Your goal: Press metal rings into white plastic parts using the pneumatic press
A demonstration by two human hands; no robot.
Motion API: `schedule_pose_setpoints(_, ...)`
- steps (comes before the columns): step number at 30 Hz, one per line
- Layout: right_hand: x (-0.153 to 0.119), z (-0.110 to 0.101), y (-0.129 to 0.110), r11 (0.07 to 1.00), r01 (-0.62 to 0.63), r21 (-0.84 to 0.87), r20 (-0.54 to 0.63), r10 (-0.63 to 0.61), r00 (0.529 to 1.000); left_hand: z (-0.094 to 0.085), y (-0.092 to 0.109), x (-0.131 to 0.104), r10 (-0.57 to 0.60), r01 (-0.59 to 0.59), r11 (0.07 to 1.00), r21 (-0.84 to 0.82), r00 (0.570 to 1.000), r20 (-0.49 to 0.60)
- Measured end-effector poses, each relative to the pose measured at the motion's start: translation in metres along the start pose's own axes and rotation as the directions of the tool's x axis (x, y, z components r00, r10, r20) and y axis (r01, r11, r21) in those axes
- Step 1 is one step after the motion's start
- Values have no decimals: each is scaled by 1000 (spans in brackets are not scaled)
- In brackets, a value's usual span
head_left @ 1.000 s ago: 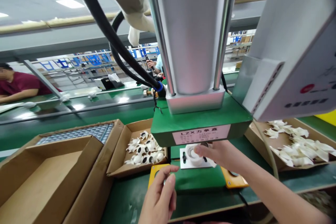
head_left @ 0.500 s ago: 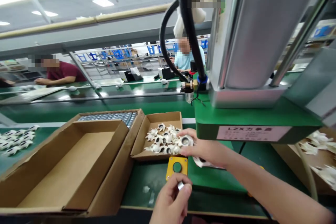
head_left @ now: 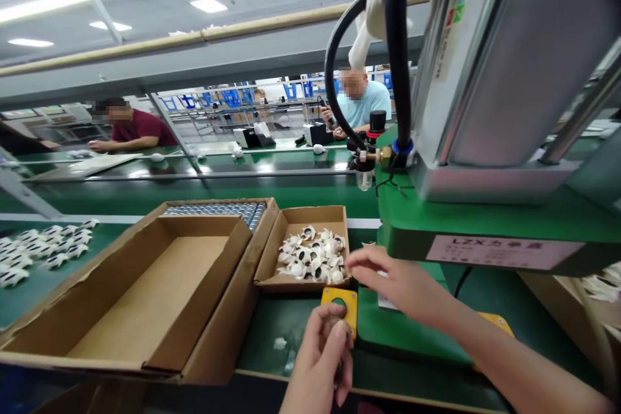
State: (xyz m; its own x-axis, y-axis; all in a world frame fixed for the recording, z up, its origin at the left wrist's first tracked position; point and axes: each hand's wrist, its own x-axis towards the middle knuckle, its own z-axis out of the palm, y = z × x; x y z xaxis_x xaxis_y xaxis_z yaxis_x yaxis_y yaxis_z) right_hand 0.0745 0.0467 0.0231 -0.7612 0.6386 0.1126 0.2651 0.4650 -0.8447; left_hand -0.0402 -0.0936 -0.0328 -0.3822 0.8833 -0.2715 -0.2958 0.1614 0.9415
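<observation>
My left hand is closed, thumb against fingers, low in front of the yellow button box; what it holds, if anything, is hidden. To the right of the small cardboard box, my right hand reaches in from the right with its fingers apart and nothing between them. White finned parts with dark round centres are heaped in that box. Under my right hand lies the green base of the press, with a pale piece on it partly covered by the hand.
A large open carton stands at the left, with metal cylinders behind its inner tray. More white parts lie farther left. The green press head overhangs the right side. Two people sit across the line.
The white part that my right hand held is out of its fingers, which have opened beside the small box. The silver piece in my left hand no longer shows. The view has shifted right-to-left.
</observation>
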Motion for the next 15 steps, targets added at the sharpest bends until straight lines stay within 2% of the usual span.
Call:
schedule_pose_setpoints(2,-38,-16,8,999,9,-43,15,-8,1000,10,5,7,-22,22,997,-68,1000,1)
schedule_pose_setpoints(5,-88,-45,22,991,6,-131,17,-4,1000,32,20,22,-26,36,988,-153,997,68)
schedule_pose_setpoints(7,-112,-65,34,981,-57,-186,-42,50,998,51,30,34,3,26,975,-221,992,130)
schedule_pose_setpoints(9,-132,-88,51,962,-149,-229,-169,112,979,70,37,46,30,30,952,-305,982,189)
schedule_pose_setpoints(11,-153,-112,73,919,-264,-292,-317,167,934,87,40,55,37,61,926,-373,968,249)
schedule_pose_setpoints(15,-200,-159,127,759,-526,-384,-532,284,798,109,43,61,33,122,895,-430,941,337)
